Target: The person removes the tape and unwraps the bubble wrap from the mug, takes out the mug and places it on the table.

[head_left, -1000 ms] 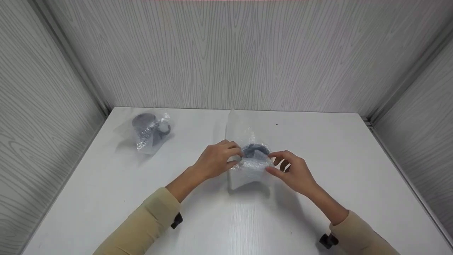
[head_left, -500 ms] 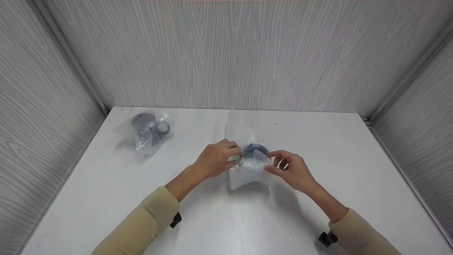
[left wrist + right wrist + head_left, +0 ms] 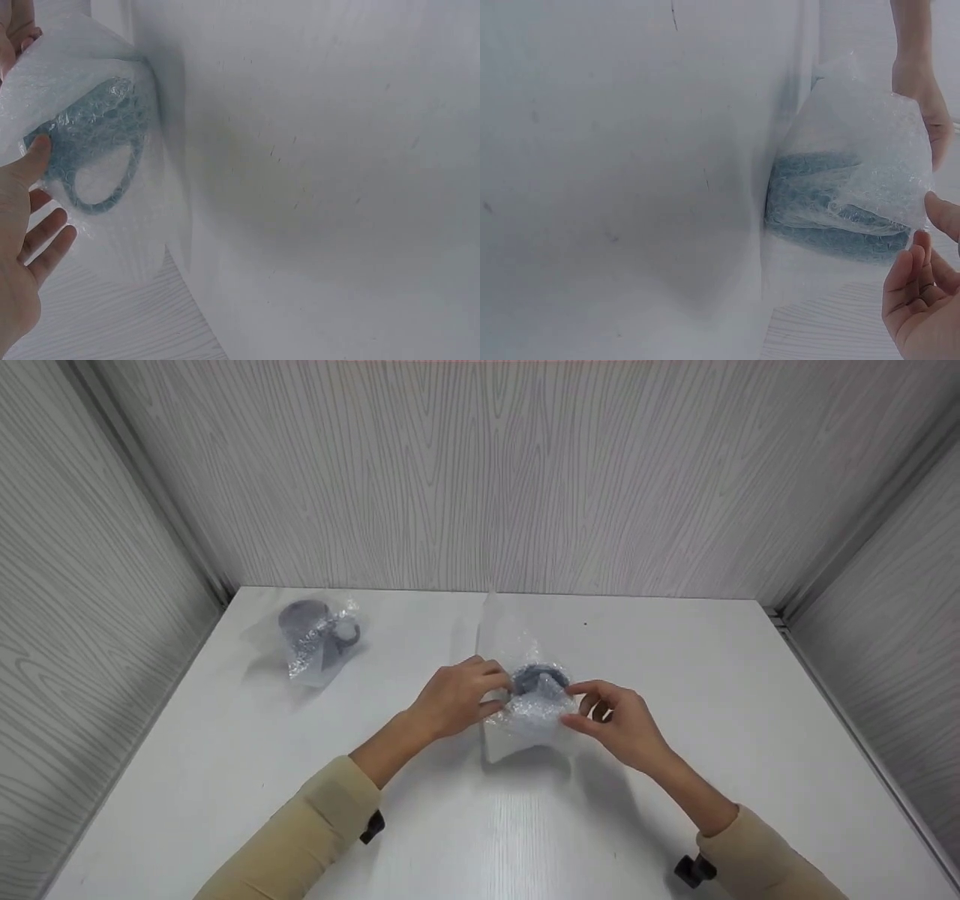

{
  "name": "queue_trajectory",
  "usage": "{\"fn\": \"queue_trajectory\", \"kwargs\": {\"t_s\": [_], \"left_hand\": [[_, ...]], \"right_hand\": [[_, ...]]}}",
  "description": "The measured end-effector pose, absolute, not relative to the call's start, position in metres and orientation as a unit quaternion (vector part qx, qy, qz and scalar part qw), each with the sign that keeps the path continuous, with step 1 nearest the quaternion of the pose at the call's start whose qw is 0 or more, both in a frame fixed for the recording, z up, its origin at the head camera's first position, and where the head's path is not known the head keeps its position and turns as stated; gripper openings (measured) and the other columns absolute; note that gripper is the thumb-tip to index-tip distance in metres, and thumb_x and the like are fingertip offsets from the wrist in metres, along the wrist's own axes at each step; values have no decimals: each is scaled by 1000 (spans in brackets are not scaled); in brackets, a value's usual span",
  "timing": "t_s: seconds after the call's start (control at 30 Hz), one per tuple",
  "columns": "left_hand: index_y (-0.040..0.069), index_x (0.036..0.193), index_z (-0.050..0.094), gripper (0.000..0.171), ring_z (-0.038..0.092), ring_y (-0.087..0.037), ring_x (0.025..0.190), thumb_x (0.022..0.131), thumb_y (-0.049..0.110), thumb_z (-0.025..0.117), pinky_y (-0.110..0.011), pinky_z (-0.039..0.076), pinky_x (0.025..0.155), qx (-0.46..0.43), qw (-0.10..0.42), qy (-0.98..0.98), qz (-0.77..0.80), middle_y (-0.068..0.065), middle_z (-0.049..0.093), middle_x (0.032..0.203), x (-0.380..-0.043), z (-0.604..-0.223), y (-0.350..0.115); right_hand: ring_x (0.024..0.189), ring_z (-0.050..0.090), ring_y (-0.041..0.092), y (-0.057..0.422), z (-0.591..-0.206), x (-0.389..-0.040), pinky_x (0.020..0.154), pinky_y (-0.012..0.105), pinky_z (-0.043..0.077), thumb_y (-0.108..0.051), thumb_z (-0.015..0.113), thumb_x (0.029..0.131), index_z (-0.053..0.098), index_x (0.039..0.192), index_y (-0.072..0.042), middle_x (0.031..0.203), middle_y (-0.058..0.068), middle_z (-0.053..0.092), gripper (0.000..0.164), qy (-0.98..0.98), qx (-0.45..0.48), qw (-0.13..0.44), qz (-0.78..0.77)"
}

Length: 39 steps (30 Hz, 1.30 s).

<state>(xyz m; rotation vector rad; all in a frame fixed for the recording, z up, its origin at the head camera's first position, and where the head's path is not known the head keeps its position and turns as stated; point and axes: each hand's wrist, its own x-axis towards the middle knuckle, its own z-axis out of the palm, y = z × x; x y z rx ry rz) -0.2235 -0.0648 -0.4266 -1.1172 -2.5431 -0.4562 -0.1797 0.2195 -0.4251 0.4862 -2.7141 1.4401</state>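
A dark blue-grey mug [image 3: 531, 678] stands upright in the middle of the table, loosely wrapped in clear bubble wrap [image 3: 536, 720]. A fold of the wrap dips over its mouth. From the left, my left hand [image 3: 459, 697] pinches the wrapped mug near its rim; the left wrist view shows the thumb on the mug's side [image 3: 97, 124] and the handle [image 3: 105, 199] under the film. My right hand [image 3: 619, 720] pinches the wrap at the rim's right side with thumb and fingers. In the right wrist view the bubble wrap [image 3: 877, 135] covers much of the mug.
Another mug [image 3: 304, 619] in bubble wrap lies tilted at the table's back left. A tall sheet of wrap stands up behind the middle mug. Wood-grain panels [image 3: 480, 472] enclose the white table [image 3: 712, 675] at the back and both sides.
The wrap's fold over the mug's mouth has shifted and bunched slightly, with more of the dark rim showing. Both hands have hardly moved.
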Motion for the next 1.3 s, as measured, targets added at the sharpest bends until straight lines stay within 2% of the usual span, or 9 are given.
{"fn": "queue_trajectory", "kwargs": {"t_s": [0.4,0.83,1.1,1.3], "left_hand": [[20,110,77,20,73,-20,105,92,26,82,-35,64,80,-383,152,-896,-165,2,78,114,-221,-424,-65],[21,108,77,23,73,-17,100,89,30,85,-31,64,79,-391,177,-888,-166,4,78,111,-223,-428,-65],[21,108,77,24,73,-17,101,88,32,85,-31,63,80,-390,177,-889,-160,4,78,111,-222,-427,-65],[20,108,77,25,73,-17,100,88,32,85,-30,63,80,-389,179,-890,-157,3,78,111,-222,-426,-65]], "right_hand": [[69,56,7,220,-423,-175,62,17,46,-16,85,90,73,127,-7,82,5,68,41,-871,159,21,464],[68,59,5,221,-422,-167,65,19,51,-16,84,91,72,127,-7,84,3,70,39,-866,186,27,463],[70,61,5,221,-417,-159,65,20,53,-16,83,92,73,124,-10,86,-3,72,34,-871,204,40,445],[70,62,4,222,-414,-153,65,21,54,-17,83,92,74,114,-13,85,-4,73,25,-874,200,37,441]]}}
